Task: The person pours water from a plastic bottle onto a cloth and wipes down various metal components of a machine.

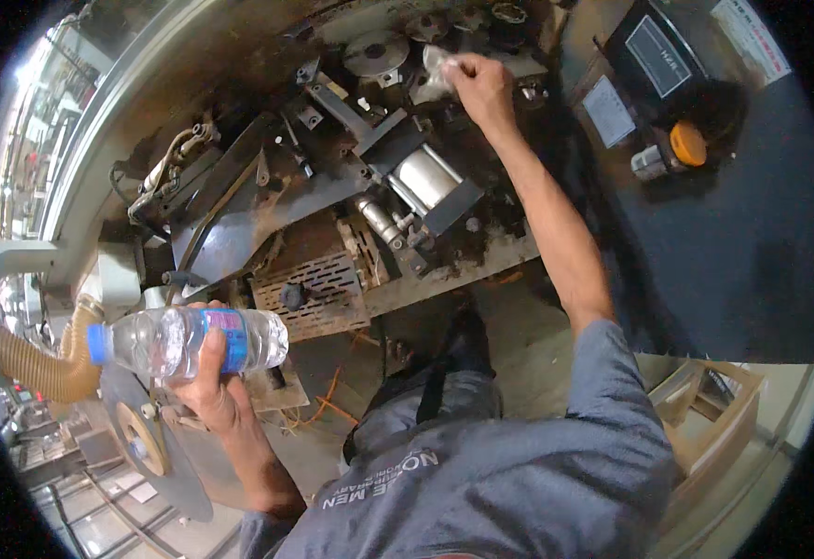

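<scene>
Left of centre in the head view, your left hand point(213, 391) curls around a clear bottle point(160, 342), most fingers hidden behind it. Toward the bench point(453, 279)'s far side, your right hand point(484, 88) pinches a crumpled pale scrap point(437, 73), its material unclear. Floor point(530, 331) shows below the bench's near edge; dark tabletop point(714, 279) spreads rightward.

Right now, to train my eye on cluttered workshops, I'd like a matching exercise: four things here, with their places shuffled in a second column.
Things:
1. Clear, blue-capped plastic bottle
2. Ribbed tan hose
3. Crumpled whitish piece of thin material
4. Open light-brown wooden box

Places:
A. Lower right of the picture
B. In the right hand
C. In the left hand
D. Toward the picture's left edge

Pairs: 1-C, 2-D, 3-B, 4-A
</scene>
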`<state>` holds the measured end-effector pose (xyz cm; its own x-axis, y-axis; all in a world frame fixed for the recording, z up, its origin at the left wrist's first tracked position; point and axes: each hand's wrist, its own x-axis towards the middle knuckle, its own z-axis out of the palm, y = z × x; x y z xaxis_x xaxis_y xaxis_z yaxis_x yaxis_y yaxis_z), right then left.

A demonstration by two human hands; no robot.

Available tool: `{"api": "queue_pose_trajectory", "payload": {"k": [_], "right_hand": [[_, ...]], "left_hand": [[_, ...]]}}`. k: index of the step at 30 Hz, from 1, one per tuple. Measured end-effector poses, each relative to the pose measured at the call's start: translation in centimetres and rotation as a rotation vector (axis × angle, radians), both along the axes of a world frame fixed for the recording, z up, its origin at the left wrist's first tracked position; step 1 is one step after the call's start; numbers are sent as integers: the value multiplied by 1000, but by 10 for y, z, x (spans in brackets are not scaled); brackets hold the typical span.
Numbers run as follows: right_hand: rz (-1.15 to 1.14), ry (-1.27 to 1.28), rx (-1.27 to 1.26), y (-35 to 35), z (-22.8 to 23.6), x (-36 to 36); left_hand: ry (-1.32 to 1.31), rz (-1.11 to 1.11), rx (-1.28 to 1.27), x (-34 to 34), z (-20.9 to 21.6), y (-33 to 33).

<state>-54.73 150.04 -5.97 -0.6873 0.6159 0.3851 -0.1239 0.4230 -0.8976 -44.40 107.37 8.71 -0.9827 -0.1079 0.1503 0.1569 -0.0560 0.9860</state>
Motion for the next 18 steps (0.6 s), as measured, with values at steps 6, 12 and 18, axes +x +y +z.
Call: {"api": "queue_pose_trajectory", "payload": {"k": [6, 12, 18], "right_hand": [[28, -137, 697, -19, -18, -30], [416, -295, 475, 1, -18, -44], [164, 116, -175, -7, -11, 32]], "left_hand": [[-43, 18, 4, 2, -3, -6], [-3, 12, 34, 11, -2, -6], [27, 52, -60, 23, -5, -30]]}}
